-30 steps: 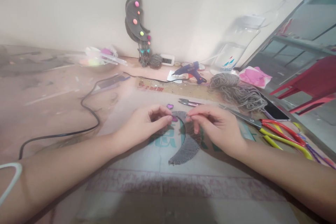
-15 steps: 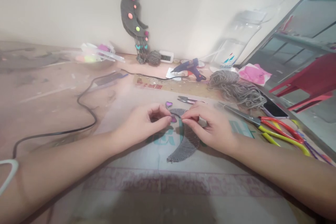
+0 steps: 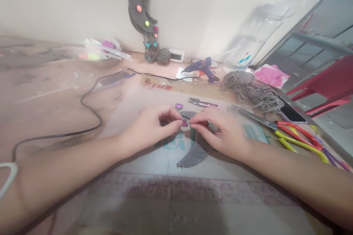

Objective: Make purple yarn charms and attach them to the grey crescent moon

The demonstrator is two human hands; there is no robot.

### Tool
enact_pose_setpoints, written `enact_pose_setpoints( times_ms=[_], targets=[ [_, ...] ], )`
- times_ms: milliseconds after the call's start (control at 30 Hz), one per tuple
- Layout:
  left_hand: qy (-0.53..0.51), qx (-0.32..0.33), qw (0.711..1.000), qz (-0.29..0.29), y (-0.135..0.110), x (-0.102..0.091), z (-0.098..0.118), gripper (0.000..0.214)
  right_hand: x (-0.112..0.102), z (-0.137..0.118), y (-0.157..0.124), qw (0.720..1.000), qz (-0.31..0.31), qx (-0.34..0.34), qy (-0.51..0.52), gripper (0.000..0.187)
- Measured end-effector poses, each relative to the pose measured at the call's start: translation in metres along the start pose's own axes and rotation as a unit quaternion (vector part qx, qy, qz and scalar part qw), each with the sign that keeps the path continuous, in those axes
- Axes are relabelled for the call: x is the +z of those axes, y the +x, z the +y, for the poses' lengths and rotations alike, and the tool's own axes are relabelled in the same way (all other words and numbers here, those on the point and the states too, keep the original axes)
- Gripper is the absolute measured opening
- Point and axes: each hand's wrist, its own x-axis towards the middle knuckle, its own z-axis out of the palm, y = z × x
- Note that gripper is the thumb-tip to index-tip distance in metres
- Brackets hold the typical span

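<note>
A grey yarn-wrapped crescent (image 3: 196, 149) lies flat on a printed sheet (image 3: 154, 165) in front of me. My left hand (image 3: 154, 125) and my right hand (image 3: 219, 130) meet over its upper tip, both with fingers pinched. Between the fingertips sits a small purple heart piece (image 3: 184, 123), touching the crescent. A second purple heart (image 3: 179, 106) lies loose just beyond the hands.
Thread snips (image 3: 203, 103), long scissors with red and yellow handles (image 3: 286, 130), a pile of grey yarn (image 3: 252, 90), a blue glue gun (image 3: 201, 69) and its black cord (image 3: 91, 112) lie around. A finished decorated crescent (image 3: 142, 7) hangs on the wall. A phone (image 3: 291, 112) lies right.
The fingertips of both hands have drawn closer together over the small purple heart at the crescent's tip. The view has shifted slightly; nothing else on the table moved.
</note>
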Motion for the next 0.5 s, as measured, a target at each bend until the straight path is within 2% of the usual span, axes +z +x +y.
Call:
enact_pose_setpoints(
  times_ms=[200, 500],
  targets=[
    [0.005, 0.015, 1.000, -0.002, 0.0005, 0.0009, 0.0003, 0.016, 0.0002, 0.0005, -0.0020, 1.000, -0.020, 0.015, -0.002, 0.007],
    [0.003, 0.014, 1.000, -0.002, 0.0009, 0.0012, 0.0011, 0.017, 0.0001, 0.0024, -0.0025, 1.000, -0.026, -0.007, 0.000, 0.011]
  ],
)
